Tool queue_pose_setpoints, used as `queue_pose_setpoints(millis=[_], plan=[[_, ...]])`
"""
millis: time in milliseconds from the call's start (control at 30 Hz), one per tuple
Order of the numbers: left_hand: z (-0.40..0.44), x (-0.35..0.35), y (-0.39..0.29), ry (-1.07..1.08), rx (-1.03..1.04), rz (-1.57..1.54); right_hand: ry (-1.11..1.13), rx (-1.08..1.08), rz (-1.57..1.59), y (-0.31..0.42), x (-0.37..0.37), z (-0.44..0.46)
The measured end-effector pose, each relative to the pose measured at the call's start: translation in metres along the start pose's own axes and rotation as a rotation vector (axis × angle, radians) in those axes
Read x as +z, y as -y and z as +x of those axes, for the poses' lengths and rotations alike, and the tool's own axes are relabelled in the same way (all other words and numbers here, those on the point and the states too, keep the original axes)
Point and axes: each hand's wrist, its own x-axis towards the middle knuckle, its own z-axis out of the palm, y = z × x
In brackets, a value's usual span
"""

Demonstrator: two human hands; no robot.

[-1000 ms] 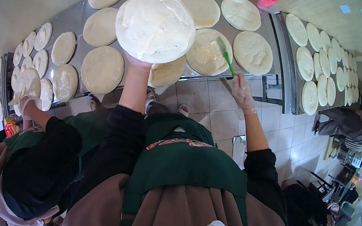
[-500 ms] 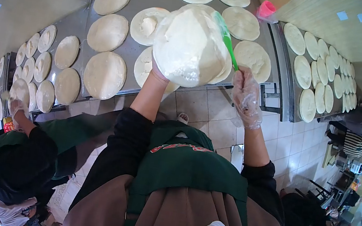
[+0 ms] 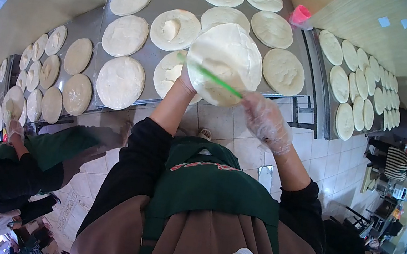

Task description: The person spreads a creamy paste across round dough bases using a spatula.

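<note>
A round flat dough disc (image 3: 234,52) with a white spread on it is held up over the metal table (image 3: 172,2). My left hand (image 3: 185,82) grips it from below at its lower left edge; most of the fingers are hidden beneath. In a clear plastic glove, my right hand (image 3: 267,122) is closed on the handle of a green spatula (image 3: 214,78). The spatula crosses in front of the disc, its blurred tip pointing left. Beside the raised disc lies another disc (image 3: 175,29) with a lump of white spread on it.
More discs (image 3: 120,82) cover the table. A pink cup (image 3: 300,15) stands at its back right corner. To the right, a second table (image 3: 325,66) holds several discs. At the left a co-worker (image 3: 19,178) in a green apron works over other discs. Tiled floor (image 3: 220,124) shows below.
The raised disc has shifted right, its face turning with more bare dough showing. The green spatula has swung left across it with my right hand. The co-worker has moved further left.
</note>
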Motion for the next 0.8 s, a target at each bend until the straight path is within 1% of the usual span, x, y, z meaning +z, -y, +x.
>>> queue_pose_setpoints(millis=[33, 67, 133, 200, 267, 300, 367, 400, 467, 500, 533, 567, 600, 667, 700, 767, 800], plan=[[-0.001, 0.025, 0.002, -0.075, 0.036, 0.083, -0.083, 0.086, 0.01, -0.005, 0.001, 0.001], [-0.002, 0.03, 0.002, -0.075, 0.037, 0.083, -0.166, 0.172, 0.021, -0.009, 0.001, 0.002], [-0.003, 0.035, 0.004, -0.05, -0.021, -0.096, -0.193, 0.204, 0.012, -0.011, -0.009, 0.01], [-0.001, 0.028, 0.006, -0.064, -0.037, -0.077, -0.222, 0.238, 0.001, -0.015, -0.01, 0.01], [0.001, 0.014, 0.004, 0.093, -0.076, -0.11, -0.099, 0.067, -0.114, -0.021, -0.002, 0.004], [-0.001, 0.021, 0.006, 0.093, -0.074, -0.109, -0.099, 0.065, -0.114, -0.016, -0.002, 0.002], [-0.006, 0.036, 0.007, -0.041, -0.054, 0.082, 0.137, 0.096, -0.214, 0.0, -0.004, -0.004], [-0.008, 0.035, 0.006, -0.041, -0.05, 0.082, 0.138, 0.092, -0.213, 0.005, -0.006, -0.006], [-0.01, 0.031, 0.001, -0.086, -0.034, -0.138, 0.222, 0.063, -0.183, 0.014, -0.011, -0.008], [-0.01, 0.029, -0.001, -0.145, -0.05, -0.162, 0.221, 0.062, -0.184, 0.013, -0.008, -0.012], [-0.009, 0.027, -0.001, -0.145, -0.049, -0.162, 0.14, 0.032, -0.116, 0.009, -0.002, -0.018], [-0.01, 0.025, -0.002, -0.073, -0.037, -0.141, 0.059, 0.002, -0.047, 0.006, 0.001, -0.022], [-0.01, 0.027, -0.002, -0.001, -0.024, -0.119, 0.06, 0.001, -0.047, 0.003, 0.001, -0.022], [-0.013, 0.032, -0.002, -0.014, -0.004, -0.128, -0.154, 0.167, 0.028, -0.006, -0.001, -0.018], [-0.014, 0.036, -0.002, -0.026, 0.014, -0.137, -0.155, 0.165, 0.027, -0.008, -0.004, -0.015], [-0.013, 0.041, -0.001, -0.05, 0.024, -0.098, -0.211, 0.424, 0.065, -0.009, -0.011, -0.008], [-0.012, 0.042, 0.0, -0.076, 0.034, -0.059, -0.213, 0.423, 0.063, -0.011, -0.007, -0.009]])
